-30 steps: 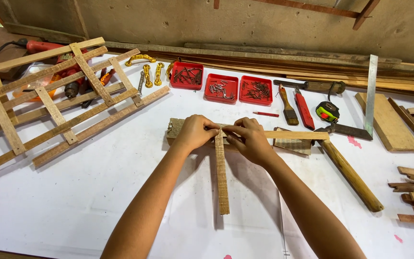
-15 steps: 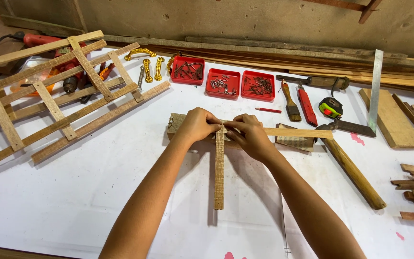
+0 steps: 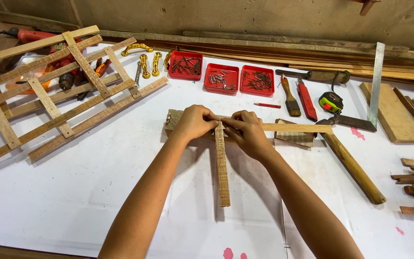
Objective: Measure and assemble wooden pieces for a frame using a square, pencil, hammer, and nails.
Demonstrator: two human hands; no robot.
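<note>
Hands together mid-tabletop [image 3: 97, 192]: left hand [image 3: 193, 122] & right hand [image 3: 247, 132], fingers closed, pinching upright-pointing wood strip [image 3: 222, 168] where it meets crosswise slat [image 3: 295, 128]; hammer [image 3: 353, 165] just right.

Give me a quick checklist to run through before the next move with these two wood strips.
1. Both hands on the joint: left hand and right hand pinch where the strips cross: ok.
2. Upright strip lies flat on the white sheet: ok.
3. Cross strip square to it: looks so, fingers hide the crossing: cannot tell.
4. Nail set in the joint: cannot tell.
5. Hammer near right hand: ok.
6. Nail trays within reach: ok.
</note>
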